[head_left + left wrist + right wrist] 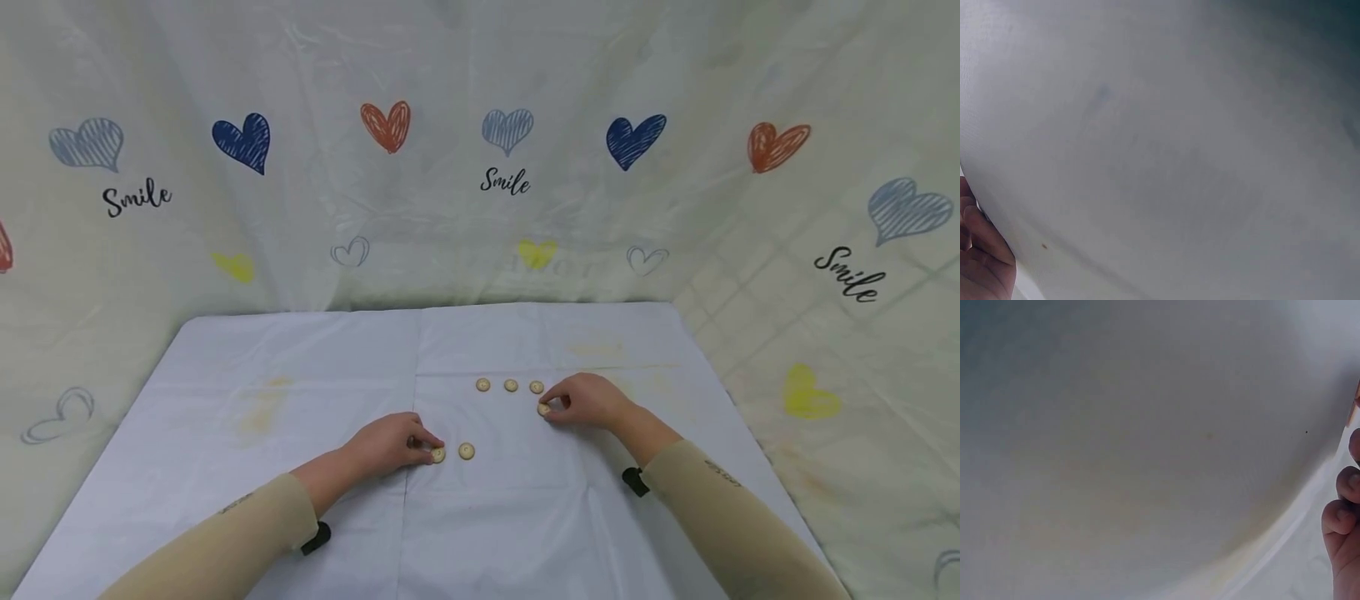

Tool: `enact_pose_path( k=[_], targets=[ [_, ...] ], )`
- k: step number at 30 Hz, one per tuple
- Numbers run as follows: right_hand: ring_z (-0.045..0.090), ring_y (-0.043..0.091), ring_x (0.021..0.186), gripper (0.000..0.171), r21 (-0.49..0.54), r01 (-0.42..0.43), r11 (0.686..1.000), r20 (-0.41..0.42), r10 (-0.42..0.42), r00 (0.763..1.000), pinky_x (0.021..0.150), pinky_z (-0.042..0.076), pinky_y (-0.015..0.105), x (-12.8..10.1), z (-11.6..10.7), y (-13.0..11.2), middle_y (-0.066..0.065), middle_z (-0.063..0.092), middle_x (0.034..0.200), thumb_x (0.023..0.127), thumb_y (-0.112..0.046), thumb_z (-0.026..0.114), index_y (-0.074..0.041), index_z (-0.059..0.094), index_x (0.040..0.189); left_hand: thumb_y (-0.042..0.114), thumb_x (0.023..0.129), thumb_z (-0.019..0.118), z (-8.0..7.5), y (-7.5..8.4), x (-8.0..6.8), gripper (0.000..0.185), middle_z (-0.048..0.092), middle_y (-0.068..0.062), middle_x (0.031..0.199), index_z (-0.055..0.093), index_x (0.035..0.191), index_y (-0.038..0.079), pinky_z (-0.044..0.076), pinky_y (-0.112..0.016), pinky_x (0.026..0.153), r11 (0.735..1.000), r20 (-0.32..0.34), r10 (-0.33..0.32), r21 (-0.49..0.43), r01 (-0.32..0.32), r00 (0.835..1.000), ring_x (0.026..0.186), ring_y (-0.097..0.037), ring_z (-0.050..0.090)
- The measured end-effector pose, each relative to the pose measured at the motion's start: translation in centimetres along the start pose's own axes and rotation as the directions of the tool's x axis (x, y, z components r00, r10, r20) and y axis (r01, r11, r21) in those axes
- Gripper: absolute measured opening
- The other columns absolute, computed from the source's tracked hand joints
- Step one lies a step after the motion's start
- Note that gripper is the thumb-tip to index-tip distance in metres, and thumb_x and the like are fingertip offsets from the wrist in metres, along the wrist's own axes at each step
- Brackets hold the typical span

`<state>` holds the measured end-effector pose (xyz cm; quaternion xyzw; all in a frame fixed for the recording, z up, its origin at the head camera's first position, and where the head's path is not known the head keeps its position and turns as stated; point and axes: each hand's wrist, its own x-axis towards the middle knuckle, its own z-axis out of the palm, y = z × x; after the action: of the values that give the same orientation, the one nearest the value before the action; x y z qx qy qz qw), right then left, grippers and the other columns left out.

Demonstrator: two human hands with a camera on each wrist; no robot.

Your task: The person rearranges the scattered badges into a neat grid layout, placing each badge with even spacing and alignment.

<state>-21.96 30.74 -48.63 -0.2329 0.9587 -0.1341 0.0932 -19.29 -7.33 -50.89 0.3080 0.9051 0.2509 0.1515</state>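
Observation:
Several small tan wooden buttons lie on the white tablecloth (300, 392) in the head view. Three form a row at the back (510, 385). My right hand (581, 402) pinches a fourth button (543, 409) just below the row's right end. My left hand (393, 444) rests on the cloth with its fingertips holding a button (438, 454); another button (467, 451) lies free just right of it. The wrist views show only blurred white cloth, with the left hand's fingers (982, 262) and the right hand's curled fingers (1344, 519) at the frame edges.
A cream backdrop with printed hearts and "Smile" lettering (505, 181) hangs behind and to both sides of the table. Faint yellowish stains mark the cloth (262, 408). Black wrist-camera straps (634, 481) sit on both beige sleeves.

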Motion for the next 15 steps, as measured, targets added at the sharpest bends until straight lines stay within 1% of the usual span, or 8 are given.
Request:
enact_pose_path(
  k=[3,7,15],
  targets=[
    [0.045,0.005,0.062,0.021,0.001,-0.006,1.0,0.007,0.006,1.0,0.061,0.038,0.027,0.11,0.04,0.13,-0.015,0.052,0.064,0.086,-0.037,0.077,-0.028,0.079,0.105,0.034,0.085,0.078,0.05,-0.04,0.05,0.025,0.055,0.017,0.081,0.079,0.109,0.028,0.043,-0.025,0.066,1.0,0.001,-0.001,0.007,0.001,1.0,0.073,-0.001,0.05],
    [0.047,0.007,0.063,0.022,0.022,-0.043,0.999,0.01,0.043,0.999,0.062,0.039,0.029,0.05,-0.06,0.22,-0.014,0.053,0.064,0.084,-0.036,0.079,-0.029,0.079,0.105,0.035,0.085,0.078,0.05,0.0,0.19,0.025,0.055,0.018,0.082,0.079,0.11,0.029,0.043,-0.025,0.067,1.0,-0.007,0.002,0.011,-0.002,1.0,0.073,-0.001,0.05],
    [0.046,0.008,0.061,0.029,0.081,-0.084,0.993,0.021,0.082,0.996,0.06,0.038,0.029,0.18,-0.15,0.13,-0.01,0.051,0.062,0.084,-0.041,0.078,-0.03,0.077,0.111,0.034,0.085,0.079,0.15,-0.06,0.08,0.023,0.055,0.017,0.081,0.079,0.107,0.029,0.043,-0.025,0.067,1.0,0.0,-0.028,-0.003,0.028,1.0,0.073,-0.001,0.05]
  ],
)
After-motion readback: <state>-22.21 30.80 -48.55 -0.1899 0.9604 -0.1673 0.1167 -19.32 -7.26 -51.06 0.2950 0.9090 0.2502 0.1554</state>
